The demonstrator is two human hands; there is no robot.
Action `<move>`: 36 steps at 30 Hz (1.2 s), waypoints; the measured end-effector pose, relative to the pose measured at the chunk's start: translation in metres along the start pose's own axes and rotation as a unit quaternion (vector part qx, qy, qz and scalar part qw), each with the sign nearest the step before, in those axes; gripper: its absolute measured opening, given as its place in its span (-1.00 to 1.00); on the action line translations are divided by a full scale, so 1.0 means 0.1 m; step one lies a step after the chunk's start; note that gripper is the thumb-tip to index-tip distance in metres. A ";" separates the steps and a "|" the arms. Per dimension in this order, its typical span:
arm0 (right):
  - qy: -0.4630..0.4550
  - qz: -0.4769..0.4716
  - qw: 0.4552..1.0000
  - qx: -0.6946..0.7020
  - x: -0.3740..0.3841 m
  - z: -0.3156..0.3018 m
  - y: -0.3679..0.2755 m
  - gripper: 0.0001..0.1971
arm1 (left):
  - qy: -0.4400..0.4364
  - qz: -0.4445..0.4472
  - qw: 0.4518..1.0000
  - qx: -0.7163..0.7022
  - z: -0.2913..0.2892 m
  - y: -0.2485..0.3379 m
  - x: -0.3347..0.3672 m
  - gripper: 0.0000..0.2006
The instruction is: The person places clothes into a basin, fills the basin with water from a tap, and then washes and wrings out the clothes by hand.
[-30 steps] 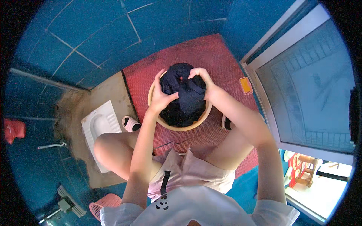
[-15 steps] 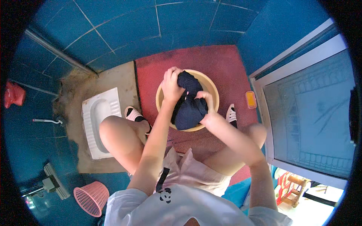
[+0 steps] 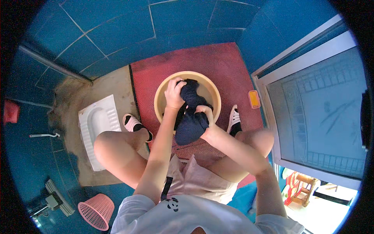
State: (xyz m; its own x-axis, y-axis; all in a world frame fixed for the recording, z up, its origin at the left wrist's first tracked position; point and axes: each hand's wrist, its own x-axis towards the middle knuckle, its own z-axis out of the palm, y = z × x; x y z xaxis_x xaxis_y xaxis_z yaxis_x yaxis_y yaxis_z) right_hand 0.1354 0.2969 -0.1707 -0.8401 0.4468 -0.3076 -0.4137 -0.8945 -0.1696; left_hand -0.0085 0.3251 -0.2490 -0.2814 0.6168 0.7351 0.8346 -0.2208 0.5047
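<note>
A dark navy cloth, perhaps a garment, (image 3: 190, 130) is bunched over a cream-yellow basin (image 3: 215, 93). Its lower part hangs over the basin's near rim, toward my body. My left hand (image 3: 174, 94) is closed round the cloth's upper part, near the left side of the basin. Lower down and to the right, my right hand (image 3: 206, 117) grips the same cloth, its fingers curled into the folds. The fold of cloth partly hides both hands' fingertips. Some of the basin's inside shows at the upper right; cloth covers the rest.
The basin stands on a red mat (image 3: 144, 78) between my feet. A white squat toilet (image 3: 99, 128) lies to the left, with a pink mesh basket (image 3: 96, 210) nearer me. An orange-yellow soap dish (image 3: 254, 99) sits beside the framed door (image 3: 315, 113) at right.
Both hands still hold the cloth. Its lower part has come nearer my body and now overlaps the near rim. The whole view has shifted slightly.
</note>
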 end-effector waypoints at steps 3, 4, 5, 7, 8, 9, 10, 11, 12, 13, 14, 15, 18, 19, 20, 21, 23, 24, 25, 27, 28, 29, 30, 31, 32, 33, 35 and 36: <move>0.052 0.005 0.999 0.013 -0.06 0.06 -0.04 -0.74 | 0.004 -0.020 0.999 -0.033 0.06 0.04 -0.06 -0.65; 0.097 -0.001 0.995 0.008 -0.08 0.08 -0.06 -0.75 | -0.010 -0.024 0.999 -0.028 0.07 0.03 -0.07 -0.64; 0.141 -0.009 0.990 0.003 -0.08 0.13 -0.08 -0.77 | -0.025 -0.025 0.999 -0.024 0.07 0.01 -0.07 -0.63; 0.205 0.026 0.976 -0.072 -0.08 0.27 -0.19 -0.78 | -0.052 -0.032 0.997 -0.042 0.04 0.00 -0.10 -0.59; 0.266 0.066 0.951 -0.145 -0.07 0.32 -0.23 -0.78 | -0.077 -0.041 0.995 -0.054 0.03 0.00 -0.13 -0.56; 0.267 0.064 0.951 -0.145 -0.07 0.27 -0.24 -0.78 | -0.078 -0.040 0.995 -0.056 0.03 0.00 -0.16 -0.56; 0.250 0.035 0.912 -0.324 -0.06 0.18 -0.26 -0.74 | -0.086 -0.042 0.992 -0.077 0.03 0.00 -0.19 -0.51; 0.225 0.005 0.841 -0.492 -0.05 0.05 -0.30 -0.71 | -0.094 -0.044 0.990 -0.100 0.05 -0.01 -0.23 -0.45; 0.194 -0.003 0.789 -0.583 -0.02 -0.06 -0.35 -0.66 | -0.120 -0.065 0.983 -0.123 0.06 -0.01 -0.26 -0.35; 0.196 -0.001 0.788 -0.583 -0.03 -0.15 -0.45 -0.66 | -0.120 -0.068 0.983 -0.125 0.07 -0.03 -0.28 -0.35; 0.219 -0.012 0.716 -0.663 -0.07 -0.05 -0.58 -0.62 | -0.135 -0.116 0.975 -0.135 0.11 0.02 -0.29 -0.33; 0.231 -0.022 0.639 -0.734 -0.06 -0.01 -0.71 -0.59 | -0.149 -0.162 0.966 -0.138 0.12 0.01 -0.29 -0.31; 0.283 -0.020 0.505 -0.815 0.14 -0.22 -1.26 -0.50 | -0.166 -0.238 0.945 -0.151 0.28 -0.25 -0.68 -0.29; 0.292 -0.033 0.458 -0.839 0.21 -0.28 -1.44 -0.48 | -0.173 -0.289 0.927 -0.166 0.33 -0.38 -0.85 -0.29; 0.304 -0.064 0.430 -0.848 0.23 -0.30 -1.62 -0.49 | -0.266 -0.339 0.898 -0.091 0.33 -0.46 -1.00 -0.29; 0.312 -0.094 0.404 -0.855 0.26 -0.32 -1.77 -0.49 | -0.268 -0.342 0.896 -0.090 0.30 -0.49 -1.11 -0.29; 0.323 -0.139 0.337 -0.874 0.36 -0.35 -2.04 -0.45 | -0.408 -0.322 0.852 0.055 0.24 -0.53 -1.29 -0.30; 0.332 -0.141 0.285 -0.888 0.43 -0.30 -2.10 -0.43 | -0.410 -0.327 0.849 0.060 0.22 -0.55 -1.41 -0.30; 0.340 -0.143 0.234 -0.899 0.51 -0.27 -2.15 -0.42 | -0.423 -0.328 0.841 0.079 0.22 -0.56 -1.51 -0.33; 0.329 -0.164 0.178 -0.913 0.59 -0.49 -2.40 -0.43 | -0.442 -0.322 0.832 0.089 0.28 -0.48 -1.50 -0.35; 0.316 -0.186 0.118 -0.923 0.58 -0.62 -2.53 -0.45 | -0.473 -0.328 0.813 0.085 0.29 -0.41 -1.40 -0.40; 0.318 -0.187 0.122 -0.922 0.64 -0.80 -2.62 -0.45 | -0.501 -0.334 0.793 0.087 0.27 -0.40 -1.32 -0.46; 0.319 -0.205 0.147 -0.913 0.70 -1.01 -2.68 -0.48 | -0.503 -0.333 0.792 0.091 0.28 -0.43 -1.30 -0.46; 0.321 -0.223 0.173 -0.904 0.75 -1.18 -2.70 -0.50 | -0.511 -0.338 0.784 0.102 0.29 -0.46 -1.29 -0.52; 0.324 -0.224 0.173 -0.903 0.77 -1.28 -2.71 -0.50 | -0.517 -0.341 0.778 0.110 0.35 -0.50 -1.26 -0.57; 0.310 -0.202 0.188 -0.910 0.82 -1.35 -2.67 -0.51 | -0.517 -0.341 0.777 0.114 0.40 -0.59 -1.28 -0.57; 0.247 -0.151 0.161 -0.943 0.84 -1.53 -2.61 -0.53 | -0.433 -0.343 0.831 0.073 0.59 -0.78 -1.33 -0.63; 0.173 -0.058 0.169 -0.969 0.86 -1.42 -2.51 -0.56 | -0.435 -0.342 0.829 0.078 0.62 -0.82 -1.22 -0.60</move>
State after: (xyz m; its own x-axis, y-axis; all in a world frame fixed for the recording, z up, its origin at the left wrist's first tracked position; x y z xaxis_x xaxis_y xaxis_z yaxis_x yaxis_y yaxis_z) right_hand 0.2170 0.5624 -0.2875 -0.6560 0.7337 -0.1771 0.7525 0.6540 -0.0779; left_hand -0.0128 0.3150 -0.4083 -0.3225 0.8839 -0.3388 0.6901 0.4645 0.5549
